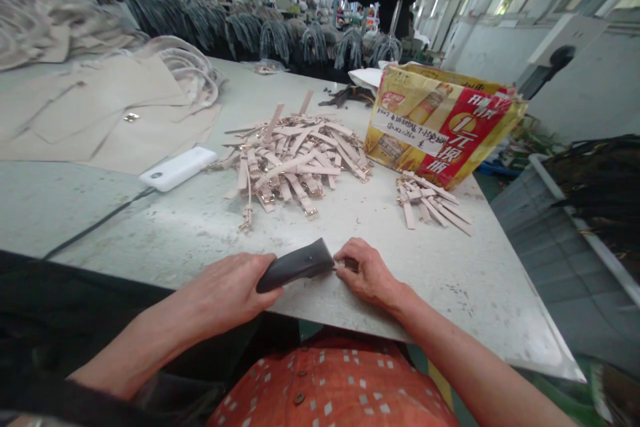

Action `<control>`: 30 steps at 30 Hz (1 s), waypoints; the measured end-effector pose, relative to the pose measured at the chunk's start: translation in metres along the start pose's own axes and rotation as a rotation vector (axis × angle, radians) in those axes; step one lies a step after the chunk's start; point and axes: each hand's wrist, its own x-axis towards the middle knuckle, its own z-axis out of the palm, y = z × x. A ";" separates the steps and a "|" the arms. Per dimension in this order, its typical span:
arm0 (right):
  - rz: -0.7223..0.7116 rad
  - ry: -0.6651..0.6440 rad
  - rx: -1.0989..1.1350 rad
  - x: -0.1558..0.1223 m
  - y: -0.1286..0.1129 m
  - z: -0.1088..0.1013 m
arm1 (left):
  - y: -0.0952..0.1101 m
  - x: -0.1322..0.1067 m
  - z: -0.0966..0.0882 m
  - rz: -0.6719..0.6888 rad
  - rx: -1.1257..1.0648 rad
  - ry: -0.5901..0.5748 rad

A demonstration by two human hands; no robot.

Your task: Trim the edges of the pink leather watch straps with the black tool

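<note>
My left hand [237, 287] is closed around a dark grey, elongated object [299, 263], wider at its far end, with a small dot on its side; its exact kind is unclear. At that end, my right hand [370, 273] pinches something small and light that its fingers mostly hide. Both hands are just above the table's near edge. Beyond them lies a heap of pale pink buckle straps [300, 157] with gold-coloured buckles. A smaller group of similar straps [431, 200] rests farther right.
A yellow and red cardboard box [445, 127] stands on the table [200, 233] at back right. A white device [179, 168] with a dark cable lies left. Pale sheets [125, 90] cover the far left. A grey bin [550, 227] stands beyond the right edge.
</note>
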 end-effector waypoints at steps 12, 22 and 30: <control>0.140 0.009 0.037 -0.001 -0.003 0.003 | -0.010 -0.003 -0.008 -0.058 -0.018 -0.016; 0.144 0.035 0.069 -0.003 -0.005 0.004 | 0.009 0.002 -0.006 -0.025 0.050 -0.043; 0.152 0.051 0.088 -0.003 -0.004 0.004 | 0.013 0.018 -0.013 -0.018 -0.091 0.026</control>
